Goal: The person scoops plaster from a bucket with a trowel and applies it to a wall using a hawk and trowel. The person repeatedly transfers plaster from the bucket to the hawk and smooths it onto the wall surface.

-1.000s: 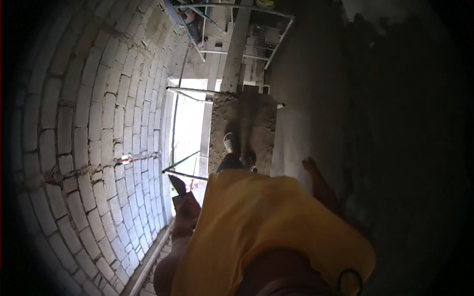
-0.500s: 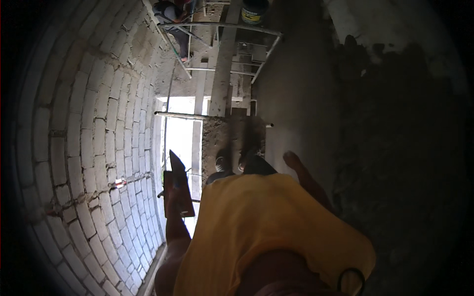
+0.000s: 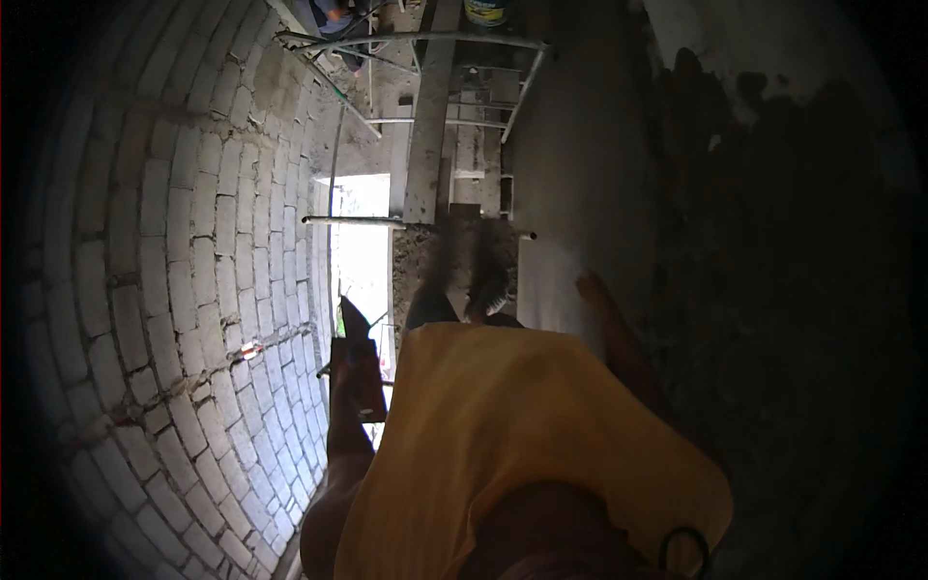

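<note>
At my left side, my left hand (image 3: 350, 379) is closed around a trowel with a dark, pointed blade (image 3: 356, 319). A brownish rectangular board (image 3: 368, 391), like a plasterer's float, is held in the same hand; the grip itself is dim and partly hidden. My right hand (image 3: 592, 292) hangs on the right, beside the smooth grey wall (image 3: 580, 184). Nothing shows in it, but shadow hides how its fingers are set. Whether it touches the wall I cannot tell.
A wall of pale blocks (image 3: 208, 290) rises on the left. Under my feet is a mortar-covered platform (image 3: 416, 256), with a bright gap (image 3: 360, 261) beside it. Ahead are a long plank (image 3: 430, 145), a scaffold frame (image 3: 425, 39), a bucket (image 3: 486, 12) and another person (image 3: 338, 19).
I have stepped forward along the platform; the scaffold frame, bucket and other person now sit higher in the picture. My right hand has shifted slightly up and right. The trowel and board stay in my left hand.
</note>
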